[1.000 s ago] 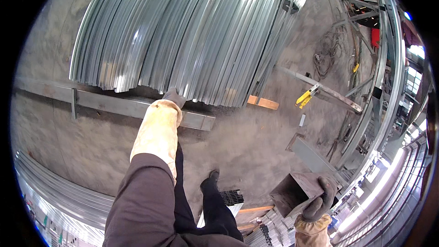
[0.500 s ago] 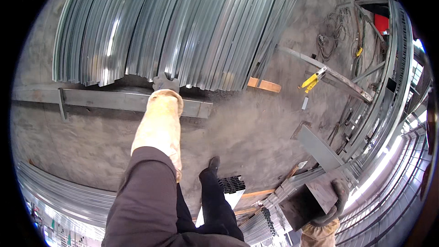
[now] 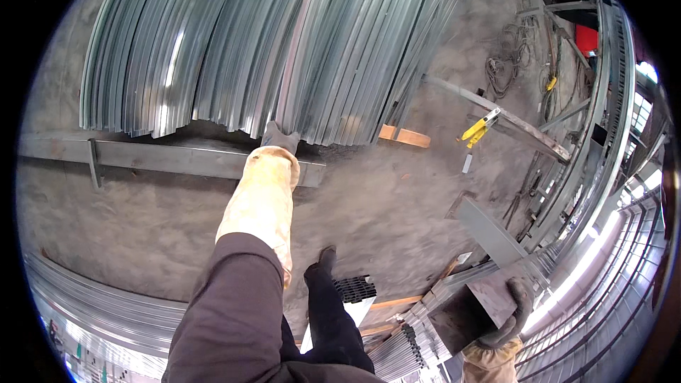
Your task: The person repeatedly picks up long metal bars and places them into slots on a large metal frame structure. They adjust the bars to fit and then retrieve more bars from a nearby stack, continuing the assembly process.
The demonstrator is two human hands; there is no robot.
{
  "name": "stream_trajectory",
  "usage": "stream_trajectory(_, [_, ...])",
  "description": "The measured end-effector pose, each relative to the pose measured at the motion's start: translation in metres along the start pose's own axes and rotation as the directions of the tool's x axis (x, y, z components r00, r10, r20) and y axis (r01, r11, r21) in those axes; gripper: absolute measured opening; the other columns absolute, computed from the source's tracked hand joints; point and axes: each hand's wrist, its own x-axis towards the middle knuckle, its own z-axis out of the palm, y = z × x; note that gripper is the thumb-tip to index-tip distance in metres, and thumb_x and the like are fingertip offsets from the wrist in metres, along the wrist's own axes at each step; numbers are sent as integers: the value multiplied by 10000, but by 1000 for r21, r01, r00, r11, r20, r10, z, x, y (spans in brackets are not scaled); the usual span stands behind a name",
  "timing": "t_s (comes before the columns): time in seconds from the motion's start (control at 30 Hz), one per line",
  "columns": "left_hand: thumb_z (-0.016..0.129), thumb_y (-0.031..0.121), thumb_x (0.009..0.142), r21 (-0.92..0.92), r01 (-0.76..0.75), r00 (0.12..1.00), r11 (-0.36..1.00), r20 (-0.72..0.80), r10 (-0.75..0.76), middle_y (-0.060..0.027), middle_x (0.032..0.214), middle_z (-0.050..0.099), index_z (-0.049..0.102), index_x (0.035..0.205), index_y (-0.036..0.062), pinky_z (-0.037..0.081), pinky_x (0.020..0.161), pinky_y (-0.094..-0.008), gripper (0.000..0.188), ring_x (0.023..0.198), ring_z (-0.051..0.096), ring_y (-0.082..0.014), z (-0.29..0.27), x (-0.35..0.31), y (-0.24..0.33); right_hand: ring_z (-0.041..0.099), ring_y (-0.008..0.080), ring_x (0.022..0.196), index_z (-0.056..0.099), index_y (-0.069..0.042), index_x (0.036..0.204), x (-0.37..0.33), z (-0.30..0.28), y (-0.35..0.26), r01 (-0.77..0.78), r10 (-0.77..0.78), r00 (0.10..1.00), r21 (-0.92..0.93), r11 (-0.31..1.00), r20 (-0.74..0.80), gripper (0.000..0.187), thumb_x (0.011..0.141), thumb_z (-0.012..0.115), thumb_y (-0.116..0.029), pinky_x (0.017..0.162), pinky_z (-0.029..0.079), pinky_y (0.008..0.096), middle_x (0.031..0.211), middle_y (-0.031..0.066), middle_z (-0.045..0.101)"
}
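Note:
A wide bundle of long galvanized steel profiles point(image 3: 234, 50) lies ahead of me, its near ends uneven. My left hand point(image 3: 279, 137), in a grey glove with a long tan cuff, is closed around the near end of one profile point(image 3: 289, 103) in the middle of the bundle. At the lower right, my right hand point(image 3: 520, 310), in a dark glove, curls round the edge of a short, dark, square steel tube point(image 3: 494, 301). The tube's open end faces left. The left palm and the grip's underside are hidden.
A steel beam point(image 3: 163, 159) lies under the bundle's near ends, beside an orange-brown wood block point(image 3: 404, 135). A yellow-handled clamp point(image 3: 479, 128) rests by a steel bar point(image 3: 525, 122). More profiles point(image 3: 106, 305) lie at lower left. A grey plate point(image 3: 489, 230) and cables point(image 3: 502, 74) are at right.
My left hand has shifted right along the profile ends. My right hand, still on the square tube, has barely moved in the picture.

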Motion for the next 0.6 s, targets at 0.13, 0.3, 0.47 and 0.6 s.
stream_trajectory(0.13, [869, 343, 805, 6, -125, 962, 992, 246, 120, -135, 999, 760, 667, 1145, 21, 575, 883, -409, 510, 964, 731, -257, -21, -24, 10, 640, 418, 1136, 600, 29, 1328, 5, 3, -11, 8, -5, 997, 44, 999, -71, 543, 1088, 425, -426, 1034, 489, 560, 1237, 220, 671])
stream_trajectory(0.3, [870, 294, 804, -226, -242, 903, 944, 304, 304, -97, 825, 726, 676, 1129, 19, 567, 710, -381, 468, 770, 687, -188, -51, -86, -24, 632, 407, 1157, 661, 46, 1244, 21, -11, -19, 74, -75, 997, -26, 997, -27, 483, 1044, 492, -359, 1058, 470, 516, 1212, 235, 677])
stream_trajectory(0.47, [833, 166, 831, -543, -28, 832, 839, 453, 320, -69, 811, 641, 591, 1110, 29, 561, 575, -385, 394, 661, 640, -162, -78, -217, -42, 651, 397, 1099, 697, 4, 1202, 10, -14, -18, 26, -33, 994, -66, 997, -105, 386, 856, 607, -140, 1045, 454, 504, 1156, 198, 717])
stream_trajectory(0.6, [812, 129, 844, -557, 79, 896, 827, 403, 186, -76, 786, 621, 560, 1080, 37, 536, 486, -368, 357, 585, 630, -164, -94, -276, -71, 673, 364, 1077, 718, -46, 1184, 10, -20, -23, 78, -78, 980, -9, 997, -182, 350, 857, 663, -159, 995, 473, 493, 1123, 155, 740])
